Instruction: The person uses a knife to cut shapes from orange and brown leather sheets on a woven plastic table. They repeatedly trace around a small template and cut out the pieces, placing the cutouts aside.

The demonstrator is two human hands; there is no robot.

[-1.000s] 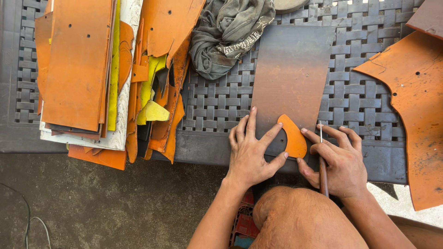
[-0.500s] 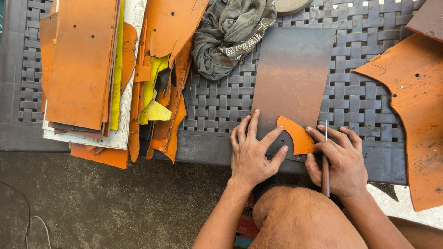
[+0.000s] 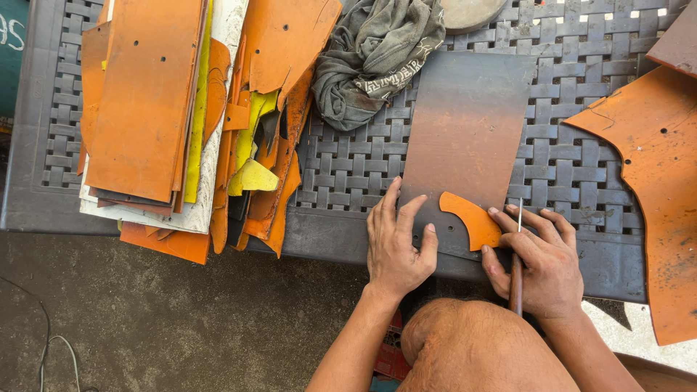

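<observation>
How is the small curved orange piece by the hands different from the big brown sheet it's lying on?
The small curved orange leather piece is bright orange; the large rectangular brown sheet is dull brown. The piece is curved and far smaller; the sheet is straight-edged. The right hand, which grips a thin tool, touches the piece; the left hand presses flat on the sheet. Both lie flat on the woven grey table.

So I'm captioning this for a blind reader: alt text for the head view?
A person's left hand presses a brown sheet flat on a woven grey table, while the right hand grips a thin tool beside a curved orange piece. Orange sheets are stacked at left.
</observation>
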